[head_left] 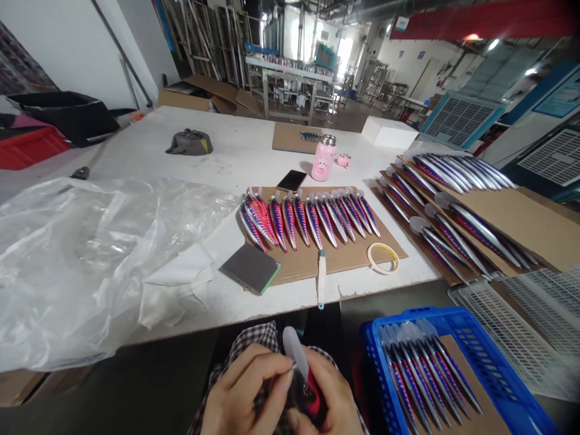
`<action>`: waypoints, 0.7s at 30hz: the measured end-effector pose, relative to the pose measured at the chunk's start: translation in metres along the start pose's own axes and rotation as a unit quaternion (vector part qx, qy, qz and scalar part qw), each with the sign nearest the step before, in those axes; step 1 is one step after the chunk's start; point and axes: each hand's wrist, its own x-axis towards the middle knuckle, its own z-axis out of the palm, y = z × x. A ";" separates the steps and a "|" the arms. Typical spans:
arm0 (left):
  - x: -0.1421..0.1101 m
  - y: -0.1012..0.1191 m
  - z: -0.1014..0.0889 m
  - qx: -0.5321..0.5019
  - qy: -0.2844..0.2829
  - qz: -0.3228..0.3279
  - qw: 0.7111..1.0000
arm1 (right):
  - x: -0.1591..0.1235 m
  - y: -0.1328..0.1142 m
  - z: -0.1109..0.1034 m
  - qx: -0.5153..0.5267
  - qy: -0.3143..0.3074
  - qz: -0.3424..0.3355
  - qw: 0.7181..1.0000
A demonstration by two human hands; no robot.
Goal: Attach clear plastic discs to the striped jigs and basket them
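My left hand (244, 393) and my right hand (330, 400) hold a fishing lure (308, 386) low over my lap, with its translucent plastic lip pointing up. Its body shows red and dark, and my fingers hide most of it. Beyond my hands, several painted lures (308, 220) lie side by side on a cardboard sheet (348, 260). To the lower right, more silver lures (430, 377) lean in a blue plastic crate (492, 356), close to my right hand.
On the white table (136, 145) are a sanding block (250, 267), a tape roll (383, 258), a slim white tool (321, 278), crumpled clear plastic sheeting (90, 254), a pink flask (322, 158) and a phone (291, 180). Cardboard boards with lures (512, 211) lie at right.
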 end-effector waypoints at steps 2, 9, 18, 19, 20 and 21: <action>0.000 -0.001 -0.001 -0.022 -0.009 -0.022 0.999 | 0.001 -0.002 -0.001 0.008 0.002 -0.007 1.000; 0.000 -0.002 0.001 -0.051 -0.010 -0.038 0.998 | -0.001 0.002 0.004 -0.008 0.016 -0.016 1.000; 0.002 -0.002 0.001 -0.043 0.011 -0.036 0.998 | 0.000 0.002 0.005 -0.003 0.004 -0.007 1.000; 0.003 -0.003 0.001 -0.039 0.012 -0.037 0.998 | 0.001 0.000 0.004 0.006 -0.001 0.000 1.000; 0.003 -0.003 0.001 -0.036 0.014 -0.037 0.999 | 0.002 -0.001 0.004 0.017 -0.004 0.010 1.000; 0.003 -0.003 0.001 -0.035 0.015 -0.036 0.999 | 0.002 -0.002 0.005 0.029 -0.007 0.022 0.999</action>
